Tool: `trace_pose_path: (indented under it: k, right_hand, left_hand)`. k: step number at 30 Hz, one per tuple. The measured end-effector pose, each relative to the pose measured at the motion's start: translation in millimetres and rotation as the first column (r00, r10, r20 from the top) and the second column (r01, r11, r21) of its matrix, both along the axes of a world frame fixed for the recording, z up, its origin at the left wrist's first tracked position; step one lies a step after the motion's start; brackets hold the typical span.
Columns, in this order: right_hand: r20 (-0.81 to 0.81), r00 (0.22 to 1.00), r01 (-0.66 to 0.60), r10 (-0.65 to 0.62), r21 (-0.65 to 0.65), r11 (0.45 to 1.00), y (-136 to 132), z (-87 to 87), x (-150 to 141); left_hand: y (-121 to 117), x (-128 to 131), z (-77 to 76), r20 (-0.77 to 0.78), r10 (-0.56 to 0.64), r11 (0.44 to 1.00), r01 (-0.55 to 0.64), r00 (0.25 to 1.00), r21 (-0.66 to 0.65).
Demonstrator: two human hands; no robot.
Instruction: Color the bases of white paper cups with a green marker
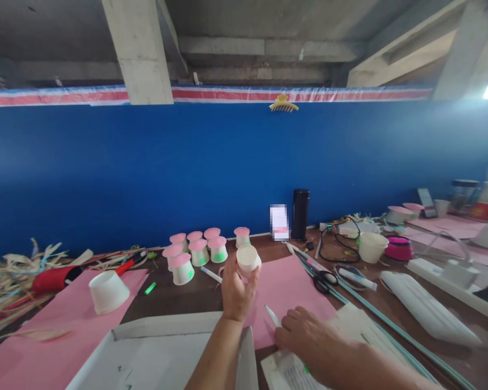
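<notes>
My left hand (pixel 235 290) is raised over the table, its fingers wrapped round a small white paper cup (pixel 248 260) held with its mouth towards me. My right hand (pixel 305 331) lies low on the pink paper sheet (pixel 284 287) and printed papers, fingers curled, beside a thin white pen-like stick (pixel 272 315) that points out from its fingertips. Whether the fingers grip the stick is unclear. Behind the held cup stand several upturned white cups with pink tops and green marks (pixel 199 249).
A larger upturned white cup (pixel 108 291) sits on pink paper at left, near straw strips and a red tool (pixel 52 279). Scissors (pixel 323 279), cables, a black flask (pixel 300 214), a white bowl (pixel 372 246) and a power strip (pixel 443 281) lie at right. A blue wall backs the table.
</notes>
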State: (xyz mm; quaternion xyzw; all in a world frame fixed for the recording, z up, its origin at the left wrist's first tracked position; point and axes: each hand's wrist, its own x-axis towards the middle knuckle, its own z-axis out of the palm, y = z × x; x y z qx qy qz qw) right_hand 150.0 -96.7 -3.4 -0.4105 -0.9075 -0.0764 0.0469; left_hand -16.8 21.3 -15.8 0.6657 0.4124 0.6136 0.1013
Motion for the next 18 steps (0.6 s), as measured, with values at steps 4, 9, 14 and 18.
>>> trace_pose_path:
  k: [4, 9, 14, 18]
  right_hand:
    - [-0.025, 1.000, 0.009, -0.009, -0.002, 1.000, 0.6, -4.8, 1.5]
    - [-0.102, 0.993, 0.056, -0.057, -0.010, 0.998, 1.1, -12.6, 5.2]
    - [-0.121, 0.987, 0.099, -0.104, -0.047, 0.994, 6.2, -7.0, -3.6]
    - [-0.155, 0.977, 0.141, -0.150, -0.067, 0.988, 7.0, 1.5, -13.1]
  left_hand:
    - [0.8, -0.4, -0.8, -0.008, 0.002, 1.000, -0.003, 1.000, -0.015]
    - [2.4, -0.6, -2.2, -0.026, -0.010, 1.000, 0.010, 1.000, -0.018]
    - [2.2, -0.9, -1.2, -0.024, -0.011, 1.000, 0.010, 1.000, -0.018]
    - [0.9, -0.3, 1.1, -0.011, -0.007, 1.000, 0.007, 1.000, -0.013]
